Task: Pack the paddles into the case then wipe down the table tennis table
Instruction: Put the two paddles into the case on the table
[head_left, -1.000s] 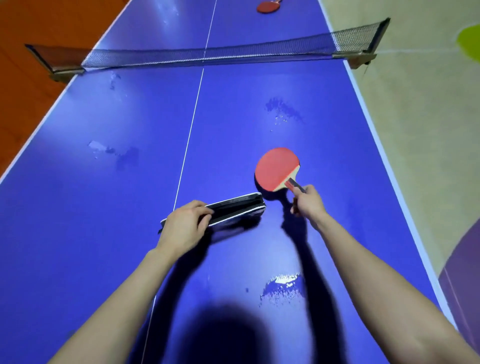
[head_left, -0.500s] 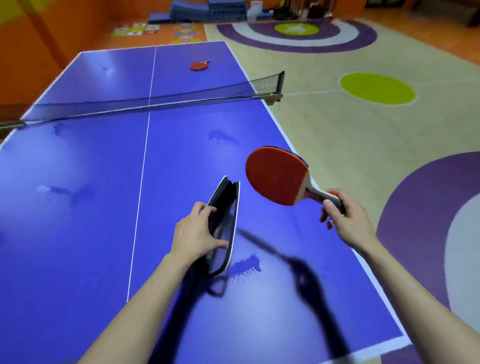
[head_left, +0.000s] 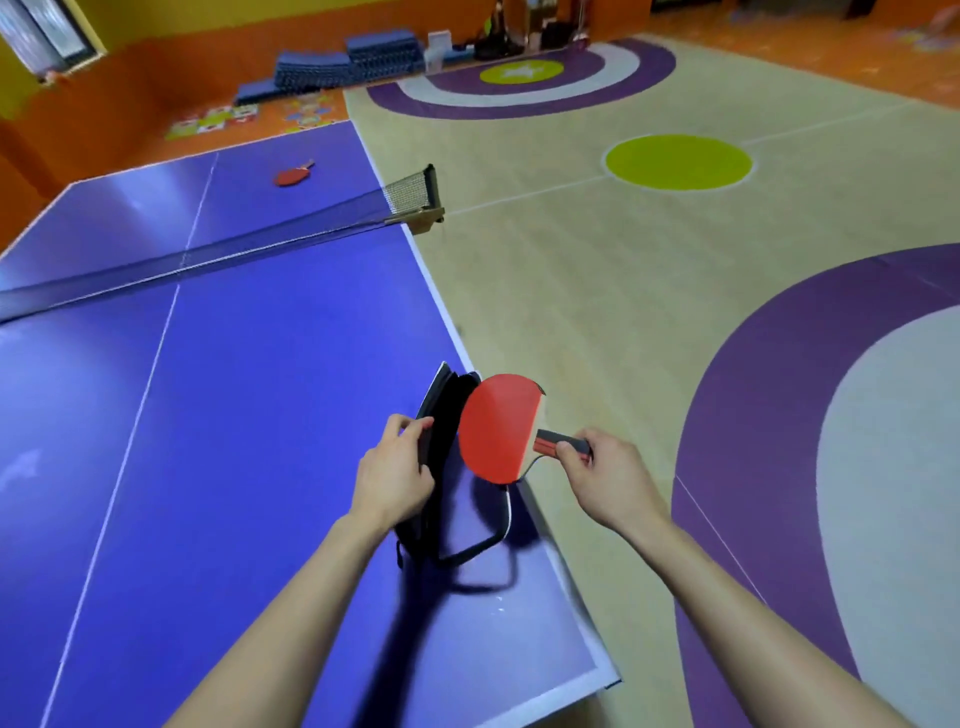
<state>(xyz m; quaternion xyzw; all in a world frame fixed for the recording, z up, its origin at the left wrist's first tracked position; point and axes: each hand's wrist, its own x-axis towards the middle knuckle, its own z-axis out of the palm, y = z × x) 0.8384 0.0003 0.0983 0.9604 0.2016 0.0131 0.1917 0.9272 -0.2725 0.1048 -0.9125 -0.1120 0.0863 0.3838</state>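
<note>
One held paddle (head_left: 498, 428), one far paddle (head_left: 292, 176), one case (head_left: 442, 415).

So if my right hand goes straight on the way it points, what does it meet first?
Probably the open black case held by the left hand: the right hand aims the paddle blade-first at its opening. Depth is unclear.

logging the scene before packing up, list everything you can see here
table: 1, blue, white lines, left
net: 1, dark, stretched across the table
far paddle: 1, red, flat on the table beyond the net
case: 1, black, open, on the table by its right edge
held paddle: 1, red, at the case's mouth
mats: 1 stack, blue, far wall
left grip: 1, bare hand, holds the case's flap
right grip: 1, bare hand, holds that paddle's handle
</note>
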